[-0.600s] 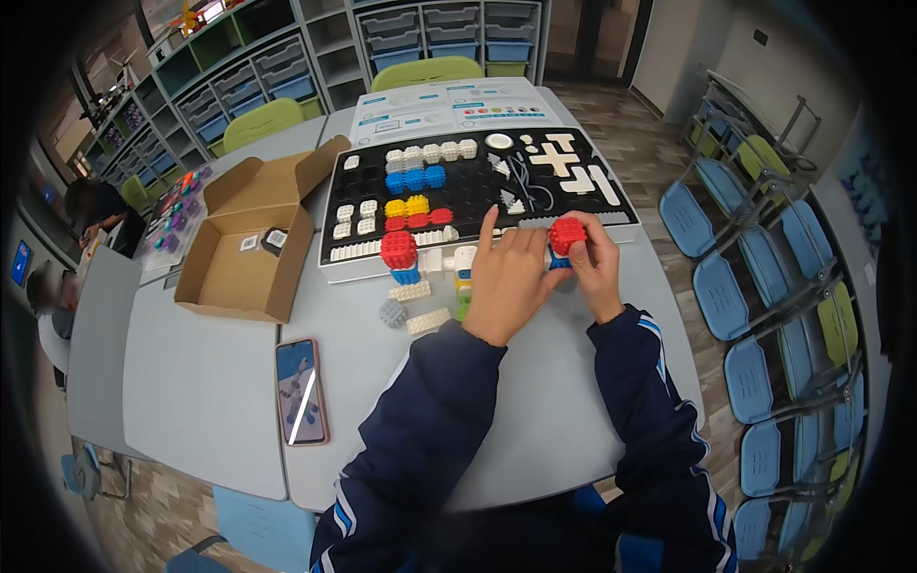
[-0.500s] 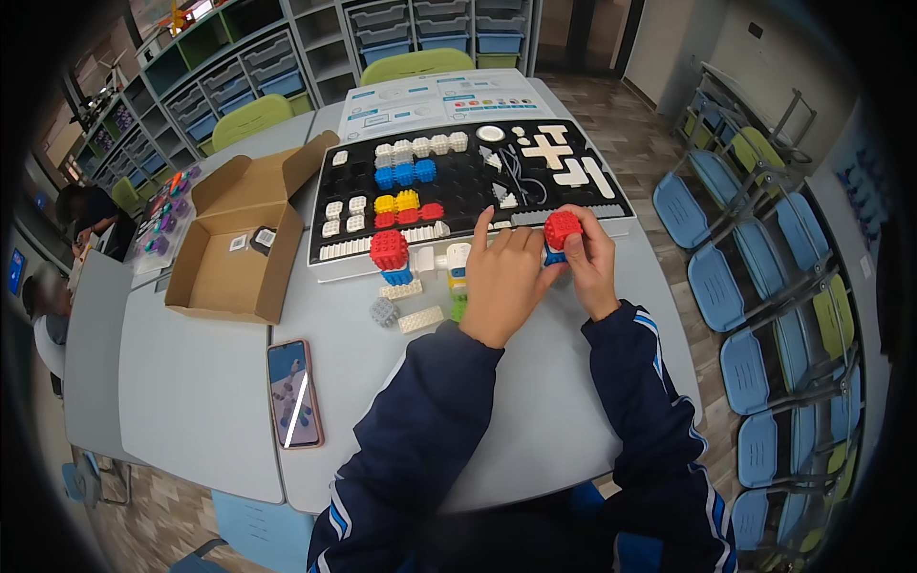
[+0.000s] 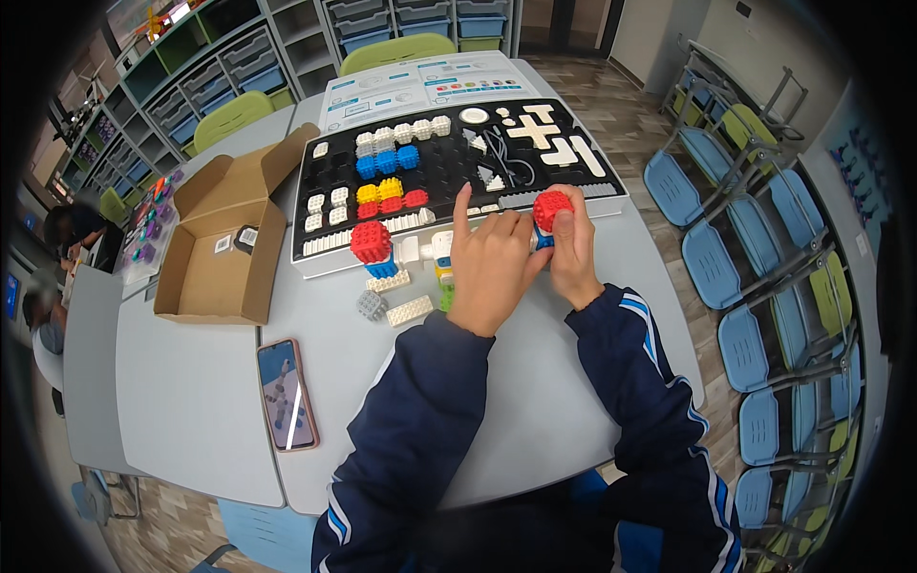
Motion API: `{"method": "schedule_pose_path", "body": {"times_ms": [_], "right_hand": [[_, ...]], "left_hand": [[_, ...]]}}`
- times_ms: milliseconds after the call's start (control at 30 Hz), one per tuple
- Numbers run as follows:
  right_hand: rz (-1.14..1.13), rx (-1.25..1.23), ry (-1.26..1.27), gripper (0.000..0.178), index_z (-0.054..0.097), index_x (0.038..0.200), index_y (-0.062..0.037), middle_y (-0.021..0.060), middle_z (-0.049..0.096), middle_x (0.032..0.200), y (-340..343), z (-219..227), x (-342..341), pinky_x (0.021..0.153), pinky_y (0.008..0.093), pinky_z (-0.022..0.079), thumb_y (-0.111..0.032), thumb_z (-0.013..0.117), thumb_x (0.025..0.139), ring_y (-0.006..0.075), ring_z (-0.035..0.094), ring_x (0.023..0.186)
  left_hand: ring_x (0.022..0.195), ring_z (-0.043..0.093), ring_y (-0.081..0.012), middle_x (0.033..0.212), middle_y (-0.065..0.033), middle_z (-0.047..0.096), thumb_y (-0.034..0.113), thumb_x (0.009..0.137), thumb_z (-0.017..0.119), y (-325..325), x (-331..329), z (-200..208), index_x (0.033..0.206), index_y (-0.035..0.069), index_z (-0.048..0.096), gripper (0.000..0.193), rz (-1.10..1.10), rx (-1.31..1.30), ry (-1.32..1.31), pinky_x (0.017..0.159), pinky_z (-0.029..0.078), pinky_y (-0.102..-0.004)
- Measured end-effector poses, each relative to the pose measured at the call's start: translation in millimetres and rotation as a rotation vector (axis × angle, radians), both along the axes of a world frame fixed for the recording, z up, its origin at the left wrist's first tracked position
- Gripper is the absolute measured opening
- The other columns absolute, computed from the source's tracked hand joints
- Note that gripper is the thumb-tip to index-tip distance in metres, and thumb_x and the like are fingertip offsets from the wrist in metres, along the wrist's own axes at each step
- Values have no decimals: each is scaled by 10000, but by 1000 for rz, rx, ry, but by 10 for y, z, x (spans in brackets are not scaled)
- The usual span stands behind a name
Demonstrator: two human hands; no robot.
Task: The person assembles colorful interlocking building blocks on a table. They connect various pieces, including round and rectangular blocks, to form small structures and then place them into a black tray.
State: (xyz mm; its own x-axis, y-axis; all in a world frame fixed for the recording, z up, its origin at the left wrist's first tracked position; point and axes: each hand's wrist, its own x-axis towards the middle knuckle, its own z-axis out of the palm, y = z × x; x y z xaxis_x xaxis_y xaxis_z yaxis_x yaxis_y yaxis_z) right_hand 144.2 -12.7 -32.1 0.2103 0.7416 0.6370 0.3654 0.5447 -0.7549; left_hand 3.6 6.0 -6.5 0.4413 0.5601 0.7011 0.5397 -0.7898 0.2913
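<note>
My right hand (image 3: 576, 260) is closed around a studded red block (image 3: 552, 211), its thumb pressed on the block's side. Below that block a blue block (image 3: 543, 239) shows in part, close to my left thumb. My left hand (image 3: 492, 272) has its index finger raised, while the others curl over the middle of a block model (image 3: 442, 244) and hide much of it. On the model's left side a white connector (image 3: 413, 251) leads to a blue block (image 3: 380, 266) topped by a red block (image 3: 371, 242). Yellow and green pieces show beside my left palm.
Behind my hands lies a black parts tray (image 3: 449, 181) with blocks, white beams and a cable. Nearer are a grey block (image 3: 372, 305) and a white brick (image 3: 410, 311). A phone (image 3: 287, 394) and an open cardboard box (image 3: 215, 272) are on the left. Stacked blue chairs (image 3: 750, 339) stand to the right.
The view has shifted slightly, so the tray and model sit a little further left. Both hands keep their hold, and the red block in my right hand is turned slightly.
</note>
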Motion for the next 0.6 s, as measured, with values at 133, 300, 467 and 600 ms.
{"method": "schedule_pose_path", "body": {"times_ms": [133, 300, 467, 600], "right_hand": [[34, -21, 3, 465, 527, 1139, -3, 94, 598, 959, 14, -1, 77, 786, 304, 452, -449, 457, 1026, 190, 545, 851], [-64, 142, -300, 294, 583, 1037, -10, 96, 603, 913, -88, 375, 75, 739, 338, 453, -246, 689, 898, 240, 544, 804], [-109, 110, -537, 184, 583, 837, -6, 104, 561, 764, -58, 521, 137, 644, 351, 427, -151, 691, 868, 269, 522, 712], [-105, 17, -410, 206, 549, 797, -3, 100, 510, 672, -5, 502, 134, 574, 349, 402, -145, 633, 919, 253, 494, 618]], "left_hand": [[804, 662, -216, 845, -49, 683, 233, 717, 787, 7, 13, 4, 913, 59, 702, 275, -3, -2, 15, 1150, 248, -521], [806, 659, -215, 845, -53, 686, 261, 717, 799, 17, -14, -14, 922, 66, 708, 297, -14, -24, -28, 1123, 284, -505], [819, 656, -215, 864, -40, 690, 276, 713, 805, 0, 1, -35, 946, 68, 712, 327, -14, -21, -7, 1077, 343, -487], [836, 656, -215, 898, -35, 699, 284, 712, 808, -10, 15, -33, 960, 75, 716, 337, 15, -26, 25, 1035, 380, -465]]}}
